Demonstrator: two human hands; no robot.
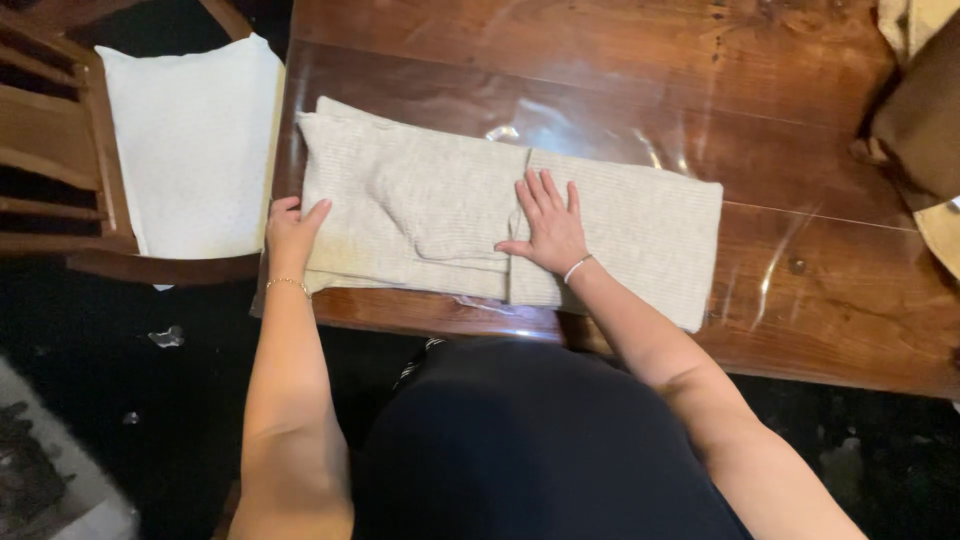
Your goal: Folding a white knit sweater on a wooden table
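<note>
The folded cloth point(430, 205), a pale ribbed knit, lies flat along the near edge of the counter point(620, 70), its long side running parallel to that edge. Its left end reaches the counter's near left corner, and its right end stops well short of the right edge. A fold seam runs across it near the middle, where one layer overlaps the other.

Your right hand point(550, 228) rests palm down on that seam, its grip spread wide with fingers fanned and pressed flat on the fabric, holding nothing. Your left hand point(292, 232) sits at the cloth's near left corner, right at the counter's edge; its grip is curled, with thumb and fingertips touching the fabric edge, though you cannot tell whether it pinches the cloth.

A wooden chair point(60, 150) stands just beside the counter's left edge, with a white cloth point(190, 140) laid over its seat. At the counter's far right corner, a tan fabric point(925, 110) shows.
</note>
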